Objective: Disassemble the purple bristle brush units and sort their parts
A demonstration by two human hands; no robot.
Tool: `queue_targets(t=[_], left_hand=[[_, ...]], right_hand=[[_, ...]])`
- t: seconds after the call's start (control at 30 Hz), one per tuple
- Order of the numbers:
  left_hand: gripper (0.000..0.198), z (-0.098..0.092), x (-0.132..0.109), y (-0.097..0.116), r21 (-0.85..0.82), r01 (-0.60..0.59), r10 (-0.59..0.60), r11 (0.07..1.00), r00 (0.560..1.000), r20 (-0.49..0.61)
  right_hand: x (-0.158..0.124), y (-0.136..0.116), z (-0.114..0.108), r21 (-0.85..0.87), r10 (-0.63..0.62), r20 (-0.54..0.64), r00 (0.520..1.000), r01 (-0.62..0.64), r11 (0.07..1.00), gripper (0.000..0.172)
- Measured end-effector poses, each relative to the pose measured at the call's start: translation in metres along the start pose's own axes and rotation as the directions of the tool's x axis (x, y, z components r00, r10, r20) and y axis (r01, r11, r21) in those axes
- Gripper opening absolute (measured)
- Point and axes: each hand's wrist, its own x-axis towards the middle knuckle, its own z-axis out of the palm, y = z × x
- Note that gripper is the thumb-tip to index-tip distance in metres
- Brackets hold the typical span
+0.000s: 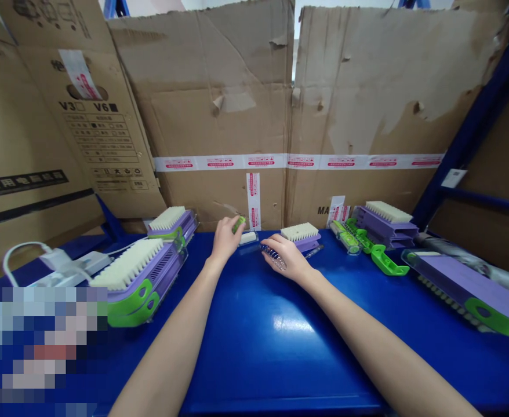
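Near the back of the blue shelf, my left hand (225, 238) is closed with its fingertips on a small green plastic piece (239, 225). To its right, my right hand (290, 260) curls around a metal coil spring (273, 256), whose rings show along the thumb side. Between the two hands lies a small clear-edged piece with a white pad (248, 237). Just behind my right hand sits a purple brush block (300, 233) with cream bristles facing up. A thin clear stick (314, 251) rests beside that block.
Purple and green brush units (128, 278) stand at the left near a white power strip (80, 267). On the right are a green bracket (387, 262), a clear-and-green part (345, 236), more purple blocks (382, 226) and a long purple brush (467, 284). Cardboard sheets (220, 116) form the back wall.
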Motion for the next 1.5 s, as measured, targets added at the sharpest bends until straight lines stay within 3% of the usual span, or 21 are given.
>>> queue_targets(t=[0.07, 0.17, 0.27, 0.47, 0.63, 0.8, 0.9, 1.03, 1.13, 1.33, 1.5], left_hand=[[0.034, 0.002, -0.005, -0.005, 0.204, -0.131, 0.105, 0.97, 0.985, 0.135], [0.032, 0.006, -0.01, -0.008, 0.331, -0.226, 0.13, 0.916, 0.949, 0.288], [0.031, 0.009, -0.012, -0.008, 0.37, -0.254, 0.124, 0.893, 0.932, 0.341], [0.042, 0.012, -0.018, -0.009, 0.441, -0.225, 0.044, 0.869, 0.922, 0.384], [0.049, 0.011, -0.02, -0.007, 0.423, -0.213, 0.025, 0.881, 0.913, 0.407], [0.046, 0.01, -0.018, -0.006, 0.42, -0.18, 0.013, 0.889, 0.929, 0.37], [0.043, 0.011, -0.018, -0.007, 0.44, -0.215, 0.034, 0.872, 0.923, 0.383], [0.044, 0.012, -0.018, -0.007, 0.462, -0.284, 0.072, 0.84, 0.903, 0.424], [0.044, 0.013, -0.018, -0.006, 0.462, -0.327, 0.093, 0.824, 0.884, 0.458], [0.047, 0.013, -0.019, -0.003, 0.483, -0.309, 0.057, 0.819, 0.882, 0.468], [0.047, 0.013, -0.019, -0.002, 0.484, -0.292, 0.036, 0.825, 0.882, 0.471]], right_hand=[[0.0, -0.001, 0.0, -0.032, -0.005, 0.015, 1.0, 0.006, 0.999, 0.024], [0.0, -0.003, 0.0, -0.112, 0.0, 0.056, 0.998, 0.007, 0.994, 0.023], [0.0, -0.006, -0.001, -0.186, 0.025, 0.056, 0.998, -0.014, 0.982, 0.022], [0.005, -0.011, -0.004, -0.235, 0.149, -0.147, 0.978, -0.181, 0.955, 0.018], [0.008, -0.007, -0.014, -0.177, 0.398, -0.259, 0.88, -0.448, 0.876, 0.023], [0.01, 0.003, -0.033, -0.206, 0.477, -0.408, 0.779, -0.587, 0.783, 0.032], [0.008, 0.009, -0.045, -0.277, 0.534, -0.432, 0.727, -0.671, 0.688, 0.043], [0.006, 0.018, -0.059, -0.325, 0.641, -0.428, 0.637, -0.77, 0.549, 0.056], [0.005, 0.02, -0.069, -0.346, 0.72, -0.381, 0.58, -0.812, 0.471, 0.053], [-0.006, 0.011, -0.082, -0.559, 0.767, -0.177, 0.617, -0.704, 0.438, 0.041], [-0.032, 0.006, -0.089, -0.697, 0.838, -0.047, 0.543, -0.618, 0.362, 0.04]])
